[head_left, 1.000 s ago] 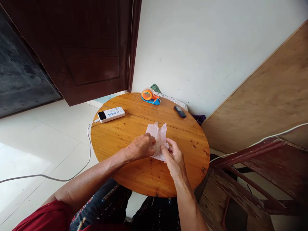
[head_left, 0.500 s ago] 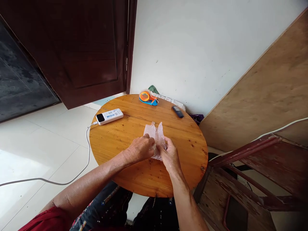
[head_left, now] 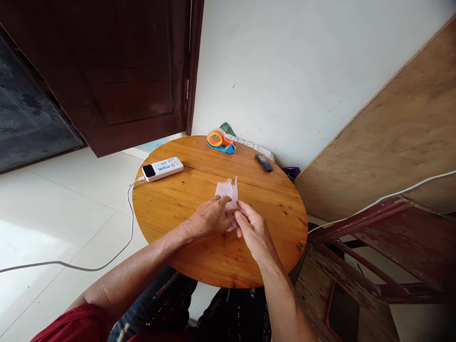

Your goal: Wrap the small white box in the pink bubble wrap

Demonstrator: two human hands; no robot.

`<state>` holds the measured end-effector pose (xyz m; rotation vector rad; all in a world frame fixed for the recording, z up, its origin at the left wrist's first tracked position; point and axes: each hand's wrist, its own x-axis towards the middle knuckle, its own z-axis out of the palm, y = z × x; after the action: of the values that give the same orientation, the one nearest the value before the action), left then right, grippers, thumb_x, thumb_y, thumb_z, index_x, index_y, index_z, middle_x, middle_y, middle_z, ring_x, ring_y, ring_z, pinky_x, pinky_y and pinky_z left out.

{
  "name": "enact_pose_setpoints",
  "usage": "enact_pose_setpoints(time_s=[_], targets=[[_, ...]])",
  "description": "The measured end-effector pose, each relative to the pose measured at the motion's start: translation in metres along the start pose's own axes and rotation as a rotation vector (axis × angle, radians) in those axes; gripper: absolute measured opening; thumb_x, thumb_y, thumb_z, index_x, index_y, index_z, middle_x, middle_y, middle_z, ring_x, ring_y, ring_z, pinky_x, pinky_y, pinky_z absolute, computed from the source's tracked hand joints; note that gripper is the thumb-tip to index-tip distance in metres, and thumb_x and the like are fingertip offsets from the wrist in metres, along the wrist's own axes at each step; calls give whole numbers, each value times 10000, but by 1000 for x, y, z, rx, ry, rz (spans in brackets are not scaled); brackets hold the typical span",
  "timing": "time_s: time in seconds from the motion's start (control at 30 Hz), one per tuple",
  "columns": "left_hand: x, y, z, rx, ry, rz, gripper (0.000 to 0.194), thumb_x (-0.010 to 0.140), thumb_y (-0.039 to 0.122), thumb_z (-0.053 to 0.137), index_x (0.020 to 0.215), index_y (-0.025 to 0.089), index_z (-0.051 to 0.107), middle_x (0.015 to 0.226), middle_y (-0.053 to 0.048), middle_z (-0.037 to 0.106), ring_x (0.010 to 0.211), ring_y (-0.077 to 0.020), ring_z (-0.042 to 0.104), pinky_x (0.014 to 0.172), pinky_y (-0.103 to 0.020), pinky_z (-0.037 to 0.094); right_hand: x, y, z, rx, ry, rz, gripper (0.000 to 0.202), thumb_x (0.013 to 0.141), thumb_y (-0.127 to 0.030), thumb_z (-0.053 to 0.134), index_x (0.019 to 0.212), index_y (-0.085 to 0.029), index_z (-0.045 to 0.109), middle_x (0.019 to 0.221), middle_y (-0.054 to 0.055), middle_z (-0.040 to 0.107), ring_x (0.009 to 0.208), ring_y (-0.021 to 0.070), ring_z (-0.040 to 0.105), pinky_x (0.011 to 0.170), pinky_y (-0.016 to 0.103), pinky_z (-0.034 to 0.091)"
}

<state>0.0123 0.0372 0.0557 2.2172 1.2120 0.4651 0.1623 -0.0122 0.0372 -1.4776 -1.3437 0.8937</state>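
A small piece of pinkish translucent bubble wrap (head_left: pixel 224 189) lies near the middle of the round wooden table (head_left: pixel 199 178). My left hand (head_left: pixel 213 216) is on its left and near side, its fingers closed on the wrap. At the right edge of the wrap is my right hand (head_left: pixel 251 227), with thumb and fingers pinched together on the film. The fingers cover the lower part of the wrap, and whether anything lies inside it is hidden.
A white power bank (head_left: pixel 163 169) with a cable sits at the table's left. Toward the back are an orange and blue tape dispenser (head_left: pixel 221 141) and a dark, blurred object (head_left: pixel 263 163). A wooden chair (head_left: pixel 356 266) stands at the right, bearing a phone-like item.
The right flap of the wrap has folded inward toward the left, making the piece narrower. My right hand has shifted slightly right, and my left fingers have spread a little over the wrap.
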Motion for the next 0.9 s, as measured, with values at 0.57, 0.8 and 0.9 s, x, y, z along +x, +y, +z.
enact_pose_setpoints(time_s=[0.57, 0.8, 0.9], targets=[[-6, -8, 12, -269, 123, -74, 515, 739, 116, 615, 1250, 176, 583, 1155, -70, 652, 837, -158, 645, 821, -285, 525, -8, -14, -5, -311, -227, -262, 667, 807, -130, 494, 1458, -248, 412, 1191, 73, 705, 831, 190, 694, 844, 379, 557], [-4, -10, 13, -199, 110, -84, 610, 717, 103, 627, 1321, 131, 547, 1156, -103, 656, 858, -185, 652, 872, -319, 540, 6, 19, -18, -151, 70, -184, 451, 878, -244, 490, 1324, -187, 520, 1089, 103, 735, 948, 208, 695, 873, 379, 546], [-6, -9, 14, -161, 120, -42, 608, 723, 98, 600, 1327, 142, 543, 1259, -125, 608, 912, -203, 666, 894, -339, 548, 15, 29, -13, -141, -7, -243, 503, 883, -197, 458, 1386, -198, 469, 1087, 86, 738, 1065, 204, 676, 975, 401, 503]])
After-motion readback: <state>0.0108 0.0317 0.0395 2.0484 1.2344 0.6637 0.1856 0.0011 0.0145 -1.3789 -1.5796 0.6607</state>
